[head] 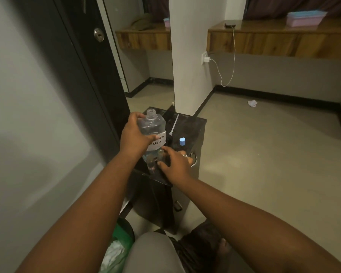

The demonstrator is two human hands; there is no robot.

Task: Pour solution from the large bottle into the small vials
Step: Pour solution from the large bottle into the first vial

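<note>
Your right hand half-opens around a vial to steady it — left hand grips the uncapped bottle, ready for pouring.

One large clear plastic bottle with a white handwritten label. Two small clear glass vials, side by side on the glossy black worktop. One light blue round cap. One thin white dip tube. Two bare hands, left and right.
</note>
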